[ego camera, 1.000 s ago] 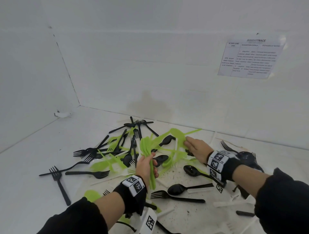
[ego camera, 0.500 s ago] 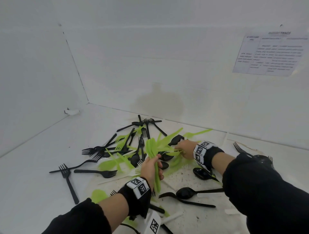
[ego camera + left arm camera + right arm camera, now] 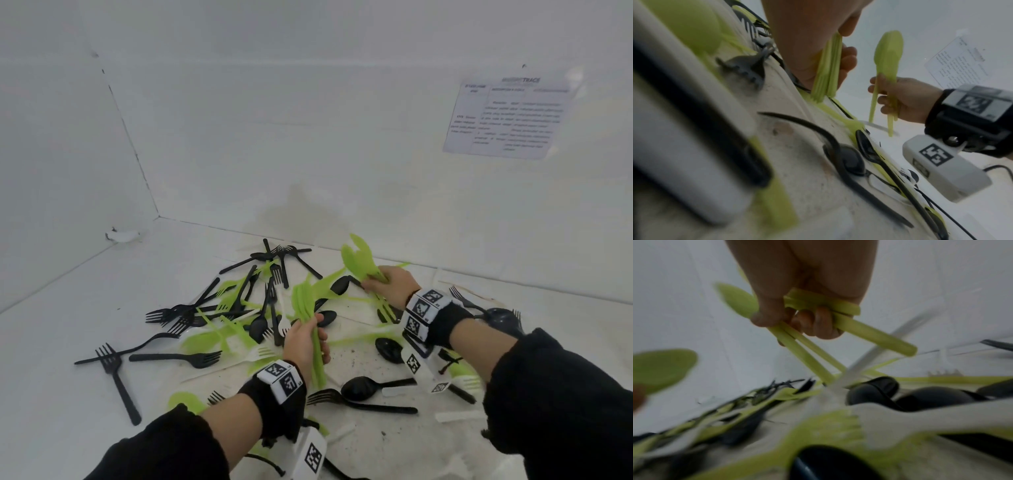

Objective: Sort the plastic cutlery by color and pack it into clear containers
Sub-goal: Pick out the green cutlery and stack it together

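Left hand (image 3: 305, 342) curled round a bunch of green spoons (image 3: 306, 318), held upright above the pile (image 3: 246, 308), bowls up and handles sticking out below the fist; left wrist view showed the fingers (image 3: 846, 56) wrapped on the handles. Right hand (image 3: 390, 284) gripped a second, smaller bunch of green spoons (image 3: 359, 260), raised off the desk (image 3: 51, 359) at the far side of the pile, bowls tilted up and to the left. Right wrist view showed fingertips (image 3: 818, 324) folded over several green handles that splayed out below the hand. So each grip was closed tight on green cutlery, the two bunches apart. Mixed pile of black forks and spoons, green pieces and a few white ones lay scattered on the white desk between and around the hands. A black fork (image 3: 118, 380) lay apart at the left. A black spoon (image 3: 363, 389) sat near the left wrist. A printed sheet (image 3: 507, 116) was stuck on the back wall. No clear container could be made out.
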